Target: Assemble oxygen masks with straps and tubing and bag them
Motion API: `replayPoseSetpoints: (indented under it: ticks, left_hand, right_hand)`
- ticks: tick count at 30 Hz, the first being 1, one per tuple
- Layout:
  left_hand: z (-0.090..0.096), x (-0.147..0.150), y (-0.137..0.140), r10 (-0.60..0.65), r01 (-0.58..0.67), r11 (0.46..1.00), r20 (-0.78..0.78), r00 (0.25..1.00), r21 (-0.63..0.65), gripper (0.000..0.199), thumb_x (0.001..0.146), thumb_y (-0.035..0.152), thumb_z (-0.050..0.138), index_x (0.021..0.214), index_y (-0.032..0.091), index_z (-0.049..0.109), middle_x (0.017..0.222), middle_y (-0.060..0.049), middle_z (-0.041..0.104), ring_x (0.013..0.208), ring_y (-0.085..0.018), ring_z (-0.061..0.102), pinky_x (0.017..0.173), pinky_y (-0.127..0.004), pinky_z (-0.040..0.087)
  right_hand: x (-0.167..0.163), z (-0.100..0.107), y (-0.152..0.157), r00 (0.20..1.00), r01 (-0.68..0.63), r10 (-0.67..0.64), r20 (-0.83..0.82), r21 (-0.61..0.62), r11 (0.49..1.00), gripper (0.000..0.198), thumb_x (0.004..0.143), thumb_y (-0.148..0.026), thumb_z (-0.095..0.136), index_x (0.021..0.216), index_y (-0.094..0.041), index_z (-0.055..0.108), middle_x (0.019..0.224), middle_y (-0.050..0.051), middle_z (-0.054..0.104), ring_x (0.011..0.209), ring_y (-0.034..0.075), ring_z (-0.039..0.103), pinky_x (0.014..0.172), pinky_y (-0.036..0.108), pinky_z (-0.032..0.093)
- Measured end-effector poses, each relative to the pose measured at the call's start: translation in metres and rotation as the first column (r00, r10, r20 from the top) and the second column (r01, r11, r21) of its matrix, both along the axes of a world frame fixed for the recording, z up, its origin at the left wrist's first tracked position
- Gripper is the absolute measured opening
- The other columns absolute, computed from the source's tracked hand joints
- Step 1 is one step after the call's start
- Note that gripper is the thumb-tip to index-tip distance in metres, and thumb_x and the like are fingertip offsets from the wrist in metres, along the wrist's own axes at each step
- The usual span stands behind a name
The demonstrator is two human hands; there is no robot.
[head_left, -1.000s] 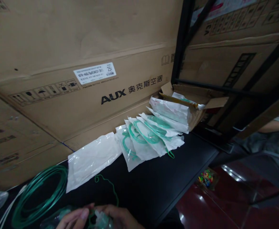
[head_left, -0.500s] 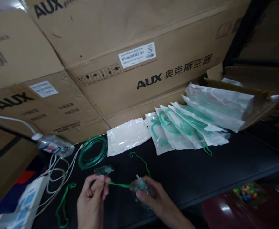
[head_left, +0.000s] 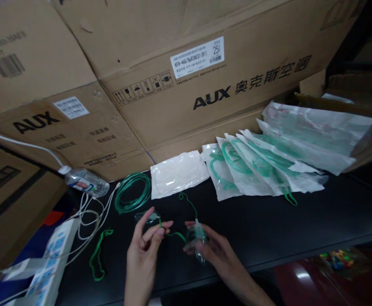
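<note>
delicately, left grip point(head_left: 147, 243) pinches green cord point(head_left: 177, 234), forefinger point(head_left: 144, 222) raised; right grip point(head_left: 216, 250) clasps mask point(head_left: 199, 233).

Two bare hands close together, apart by a narrow gap.
The left hand point(head_left: 146, 244) rises nearly upright from its left forearm point(head_left: 136, 280), index finger lifted clear of the others, thumb pressed in a pinch against the finger below, whose tip reaches toward the opposite hand. At about the same level, the right hand point(head_left: 214, 246) comes in on a slanting right forearm point(head_left: 248, 287), its thumb bent across the front and its fingers curled round behind in a loose grip.
</note>
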State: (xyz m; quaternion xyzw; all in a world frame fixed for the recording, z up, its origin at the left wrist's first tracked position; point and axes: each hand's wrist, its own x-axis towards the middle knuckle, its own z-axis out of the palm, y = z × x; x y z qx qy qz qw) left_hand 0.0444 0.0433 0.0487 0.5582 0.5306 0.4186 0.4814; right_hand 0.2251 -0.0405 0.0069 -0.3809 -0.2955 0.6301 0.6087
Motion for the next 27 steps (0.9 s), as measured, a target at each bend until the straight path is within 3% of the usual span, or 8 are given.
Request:
replayPoseSetpoints:
  ticks: [4,7,11,13,18,23,27]
  left_hand:
    - [-0.005,0.006,-0.003,-0.066,0.064,0.998,-0.084,0.994,-0.018,0.048,0.080,0.056,0.078,0.108,0.017,0.079,0.101,-0.013,0.082,0.097,-0.028,0.078,0.089,-0.035,0.061]
    - [-0.005,0.014,-0.008,-0.137,0.145,0.988,-0.152,0.979,0.046,0.039,0.082,0.051,0.077,0.106,0.020,0.082,0.092,-0.010,0.083,0.091,-0.027,0.078,0.083,-0.033,0.062]
    - [0.001,0.026,-0.016,-0.292,0.328,0.932,-0.220,0.931,0.153,0.028,0.093,0.042,0.067,0.108,0.024,0.083,0.094,-0.008,0.080,0.088,-0.023,0.074,0.079,-0.030,0.061]
    - [0.002,0.028,-0.019,-0.311,0.356,0.919,-0.246,0.918,0.168,0.026,0.095,0.040,0.065,0.108,0.026,0.083,0.094,-0.007,0.080,0.088,-0.023,0.074,0.078,-0.029,0.061]
    - [-0.003,0.024,-0.022,-0.203,0.258,0.953,-0.294,0.934,0.159,0.020,0.087,0.045,0.073,0.094,0.028,0.083,0.089,-0.003,0.080,0.080,-0.021,0.076,0.070,-0.024,0.061]
    - [-0.004,0.024,-0.025,-0.238,0.338,0.907,-0.357,0.903,0.252,0.016,0.091,0.042,0.071,0.094,0.032,0.083,0.084,0.001,0.077,0.069,-0.016,0.070,0.067,-0.022,0.059]
    - [-0.006,0.025,-0.027,-0.260,0.373,0.892,-0.384,0.886,0.255,0.016,0.094,0.038,0.068,0.098,0.031,0.082,0.087,0.000,0.078,0.074,-0.018,0.070,0.070,-0.024,0.059]
  right_hand:
    - [0.002,-0.005,-0.003,0.996,0.046,-0.044,-0.075,0.027,0.999,0.049,0.093,-0.052,0.073,0.131,-0.021,0.069,0.094,0.006,0.074,0.085,0.021,0.070,0.080,0.036,0.055]
    - [0.002,-0.010,-0.002,0.978,0.084,-0.077,-0.194,0.027,0.996,0.051,0.093,-0.045,0.076,0.137,-0.025,0.063,0.104,0.006,0.071,0.085,0.020,0.068,0.071,0.032,0.055]
    - [0.001,-0.010,0.001,0.949,0.120,-0.109,-0.297,0.019,0.993,0.040,0.091,-0.039,0.080,0.127,-0.027,0.065,0.112,0.007,0.072,0.086,0.021,0.071,0.067,0.032,0.056]
    - [0.001,-0.008,0.002,0.948,0.121,-0.117,-0.296,-0.004,0.993,0.037,0.092,-0.040,0.078,0.125,-0.025,0.068,0.114,0.009,0.073,0.090,0.022,0.072,0.069,0.032,0.056]
    - [0.002,-0.002,0.001,0.936,0.101,-0.120,-0.332,-0.074,0.992,0.042,0.095,-0.043,0.074,0.131,-0.022,0.071,0.117,0.012,0.075,0.100,0.024,0.071,0.079,0.035,0.056]
    - [0.005,-0.003,-0.001,0.912,0.063,-0.090,-0.401,-0.081,0.995,0.044,0.093,-0.038,0.077,0.134,-0.023,0.069,0.121,0.011,0.076,0.107,0.025,0.070,0.092,0.040,0.053]
    - [0.006,-0.004,-0.001,0.920,0.053,-0.077,-0.385,-0.071,0.996,0.046,0.092,-0.037,0.078,0.135,-0.024,0.068,0.126,0.011,0.075,0.113,0.026,0.069,0.099,0.046,0.051]
